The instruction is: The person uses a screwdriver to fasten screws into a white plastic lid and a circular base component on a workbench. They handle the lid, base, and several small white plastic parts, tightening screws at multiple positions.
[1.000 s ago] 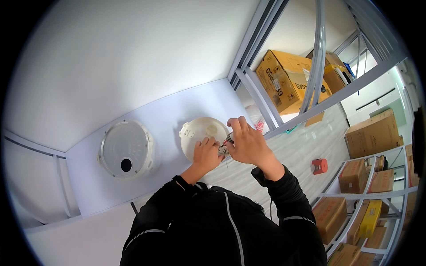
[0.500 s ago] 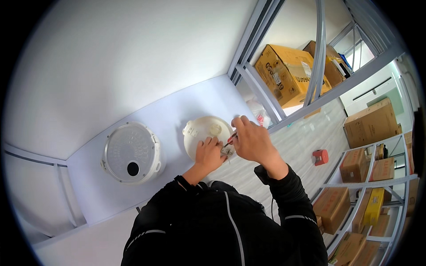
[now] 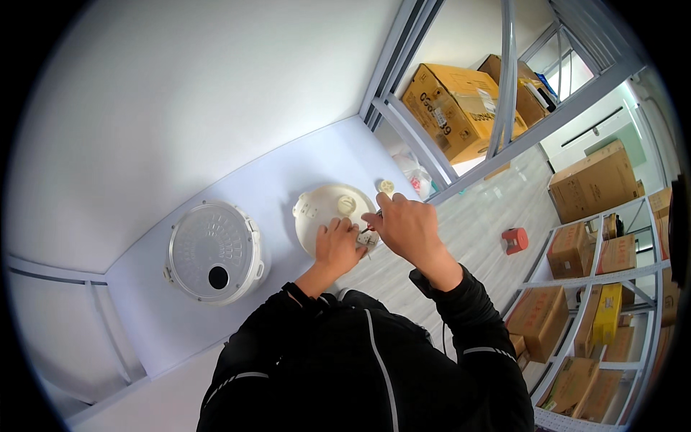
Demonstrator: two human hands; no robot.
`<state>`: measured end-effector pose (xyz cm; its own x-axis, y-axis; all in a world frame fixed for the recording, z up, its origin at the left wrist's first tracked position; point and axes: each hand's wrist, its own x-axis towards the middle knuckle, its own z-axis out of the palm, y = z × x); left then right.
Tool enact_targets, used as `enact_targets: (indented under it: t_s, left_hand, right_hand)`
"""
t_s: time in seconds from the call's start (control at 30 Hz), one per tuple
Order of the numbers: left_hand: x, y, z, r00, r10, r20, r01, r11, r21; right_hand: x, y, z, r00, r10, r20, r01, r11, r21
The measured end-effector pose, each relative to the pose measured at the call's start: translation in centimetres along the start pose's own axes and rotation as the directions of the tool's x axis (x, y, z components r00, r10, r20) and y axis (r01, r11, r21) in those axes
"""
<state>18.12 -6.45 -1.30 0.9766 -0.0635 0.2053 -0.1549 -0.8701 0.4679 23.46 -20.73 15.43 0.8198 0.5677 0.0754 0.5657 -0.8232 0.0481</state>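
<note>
A round, shallow cream plastic base (image 3: 317, 225) lies on the pale table in front of me. My left hand (image 3: 337, 246) grips its near side, fingers bent over the inside. Beside my left fingertips, a small cream fitting with holes (image 3: 366, 239) sits at the right edge. My right hand (image 3: 409, 227) is closed round a screwdriver (image 3: 371, 228) with a red handle, its tip pointing down-left to that fitting. The hand hides most of the handle. Inside the base is a round cream knob-like piece (image 3: 347, 206); a similar cap (image 3: 386, 187) rests past the rim.
To the left stands a round white tub-like housing (image 3: 216, 248) with a clear lid and a black disc. A plastic bag (image 3: 412, 173) lies at the table's far right. Grey shelving holds cardboard boxes (image 3: 536, 320); a red container (image 3: 515, 240) is on the floor.
My right hand has shifted slightly down and right, uncovering the loose cap beyond the rim. The screwdriver still points at the fitting. The whole view has shifted a little.
</note>
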Motion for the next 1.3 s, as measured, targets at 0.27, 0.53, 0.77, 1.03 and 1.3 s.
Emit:
enact_targets:
  t_s: [0.27,0.53,0.77,1.03,1.3]
  left_hand:
    - [0.2,0.0,0.1,0.999,0.017,-0.029,-0.017,1.0,-0.002]
    - [0.2,0.3,-0.3,1.0,-0.01,0.009,0.01,1.0,0.01]
    - [1.1,-2.7,0.3,0.996,-0.014,-0.088,-0.007,0.971,-0.24]
    - [2.8,-1.5,-4.3,0.974,-0.065,-0.217,-0.04,0.892,-0.45]
    - [3.4,-0.4,-5.7,0.95,-0.143,-0.277,-0.058,0.792,-0.607]
  right_hand:
    - [-1.1,0.3,0.4,1.0,-0.011,0.02,0.005,0.962,0.274]
    - [-1.9,0.1,-2.2,0.92,0.22,-0.323,-0.037,0.873,0.487]
    - [-3.2,2.7,-2.1,0.868,0.365,-0.338,-0.034,0.722,0.691]
    - [-4.5,5.0,-0.1,0.883,0.332,-0.331,0.067,0.61,0.79]
    - [-3.9,5.6,-0.4,0.852,0.329,-0.406,0.175,0.552,0.816]
